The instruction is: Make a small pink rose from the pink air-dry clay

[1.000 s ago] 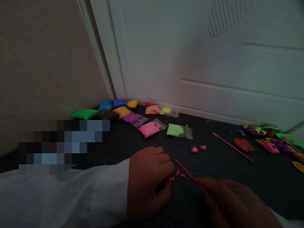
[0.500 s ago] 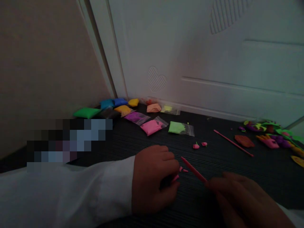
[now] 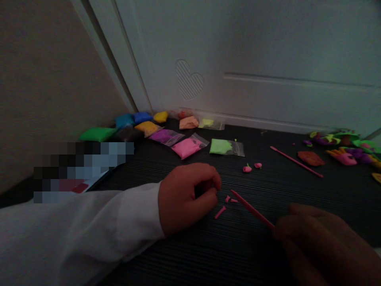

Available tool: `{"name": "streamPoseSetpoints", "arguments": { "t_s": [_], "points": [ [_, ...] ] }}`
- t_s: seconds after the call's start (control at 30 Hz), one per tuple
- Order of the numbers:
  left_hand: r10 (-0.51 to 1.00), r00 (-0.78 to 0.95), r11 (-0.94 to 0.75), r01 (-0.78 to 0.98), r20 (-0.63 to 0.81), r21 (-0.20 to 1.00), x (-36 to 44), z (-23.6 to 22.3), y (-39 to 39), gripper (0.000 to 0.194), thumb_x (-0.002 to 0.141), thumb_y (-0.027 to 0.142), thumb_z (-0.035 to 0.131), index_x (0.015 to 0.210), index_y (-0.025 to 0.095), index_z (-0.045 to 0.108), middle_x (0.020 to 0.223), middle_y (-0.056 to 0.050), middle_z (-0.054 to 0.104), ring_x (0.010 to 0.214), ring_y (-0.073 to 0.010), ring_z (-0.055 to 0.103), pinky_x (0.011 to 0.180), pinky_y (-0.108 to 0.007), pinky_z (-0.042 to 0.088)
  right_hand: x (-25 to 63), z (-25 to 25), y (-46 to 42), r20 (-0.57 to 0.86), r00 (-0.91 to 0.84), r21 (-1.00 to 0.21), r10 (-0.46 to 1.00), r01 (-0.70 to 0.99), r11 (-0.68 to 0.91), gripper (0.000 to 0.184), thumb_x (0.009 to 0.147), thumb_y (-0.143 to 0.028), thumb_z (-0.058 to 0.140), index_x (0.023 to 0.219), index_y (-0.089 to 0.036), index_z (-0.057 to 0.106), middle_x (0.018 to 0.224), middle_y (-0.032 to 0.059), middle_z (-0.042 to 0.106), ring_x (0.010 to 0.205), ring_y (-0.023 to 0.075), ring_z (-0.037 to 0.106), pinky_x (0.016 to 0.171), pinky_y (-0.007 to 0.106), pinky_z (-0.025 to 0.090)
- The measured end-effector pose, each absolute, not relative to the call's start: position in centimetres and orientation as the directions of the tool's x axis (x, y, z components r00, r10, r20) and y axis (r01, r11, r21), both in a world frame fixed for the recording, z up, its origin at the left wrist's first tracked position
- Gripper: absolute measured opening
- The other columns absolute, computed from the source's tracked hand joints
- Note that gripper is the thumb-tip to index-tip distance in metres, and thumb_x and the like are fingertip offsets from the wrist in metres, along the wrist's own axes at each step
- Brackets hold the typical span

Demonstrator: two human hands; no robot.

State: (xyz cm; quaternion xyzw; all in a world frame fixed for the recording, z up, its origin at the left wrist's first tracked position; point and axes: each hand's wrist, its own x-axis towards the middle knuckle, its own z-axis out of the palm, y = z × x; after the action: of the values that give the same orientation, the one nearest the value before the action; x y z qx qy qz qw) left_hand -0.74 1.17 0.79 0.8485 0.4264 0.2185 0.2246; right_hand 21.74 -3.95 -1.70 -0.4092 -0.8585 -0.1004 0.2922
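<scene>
My left hand (image 3: 188, 198) rests over the dark table, thumb and fingers curled together in a pinch. Whatever lies between its fingertips, if anything, is too small and dark to make out. Just right of those fingertips are small pink clay pieces: a thin strip (image 3: 220, 212) and two shorter bits (image 3: 228, 199). My right hand (image 3: 321, 242) grips a pink pointed clay modelling tool (image 3: 253, 210), its tip slanting up and left above the table near the clay bits. Beyond the tip sit two small pink clay rosebuds, one (image 3: 247, 169) with a green stem and another (image 3: 258, 165) beside it.
Bags of coloured clay, among them pink (image 3: 187, 147) and light green (image 3: 220, 146), line the back by a white door (image 3: 238, 95). A second pink tool (image 3: 296, 161), a brown-orange clay piece (image 3: 310, 158) and finished clay figures (image 3: 345, 157) lie right. A pixelated flat object (image 3: 98, 171) is left.
My left hand has moved up and left off the pink strip, which now shows in full. My right hand with the tool has shifted slightly right. The view has tilted down a little.
</scene>
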Motion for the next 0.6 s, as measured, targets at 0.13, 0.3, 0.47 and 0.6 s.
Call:
{"name": "streamPoseSetpoints", "arguments": {
  "t_s": [0.13,0.3,0.47,0.6],
  "points": [
    [0.828,0.532,-0.526,0.626,0.178,0.576,-0.8,0.8,1.2,0.012,0.074,0.014,0.044,0.077,0.016,0.055,0.064,0.004,0.049,0.058,-0.0088,0.045,0.054,-0.021,0.033,22.0,-1.7,-3.7,0.559,-0.558,-0.142,0.613,0.664,0.734,0.021,0.077,-0.01,0.033,0.08,-0.026,0.045,0.055,-0.0049,0.061,0.048,0.0121,0.059,0.064,0.027,0.05],
    [0.838,0.516,-0.511,0.629,0.177,0.587,-0.7,0.8,1.2,0.012,0.075,0.014,0.045,0.079,0.016,0.055,0.064,0.004,0.05,0.057,-0.0084,0.045,0.053,-0.02,0.033,22.1,-1.3,-3.7,0.525,-0.593,-0.172,0.611,0.629,0.758,0.02,0.078,-0.01,0.032,0.079,-0.026,0.044,0.053,-0.0063,0.06,0.047,0.0122,0.06,0.065,0.028,0.05],
    [0.835,0.521,-0.515,0.621,0.18,0.591,-0.6,0.8,1.2,0.012,0.074,0.013,0.045,0.08,0.016,0.055,0.063,0.004,0.049,0.056,-0.0083,0.045,0.052,-0.02,0.033,21.6,-1.0,-3.6,0.534,-0.652,-0.083,0.538,0.593,0.801,0.022,0.078,-0.009,0.032,0.078,-0.026,0.045,0.055,-0.0053,0.064,0.053,0.0129,0.063,0.058,0.025,0.048],
    [0.787,0.591,-0.57,0.584,0.179,0.578,-0.7,0.7,1.3,0.011,0.074,0.015,0.049,0.08,0.016,0.057,0.067,0.003,0.051,0.062,-0.0098,0.047,0.057,-0.022,0.035,20.7,-1.2,-3.4,0.576,-0.642,-0.015,0.505,0.61,0.792,0.022,0.081,-0.01,0.029,0.077,-0.024,0.046,0.051,-0.0033,0.064,0.047,0.0118,0.061,0.045,0.022,0.045]
  ]
}}
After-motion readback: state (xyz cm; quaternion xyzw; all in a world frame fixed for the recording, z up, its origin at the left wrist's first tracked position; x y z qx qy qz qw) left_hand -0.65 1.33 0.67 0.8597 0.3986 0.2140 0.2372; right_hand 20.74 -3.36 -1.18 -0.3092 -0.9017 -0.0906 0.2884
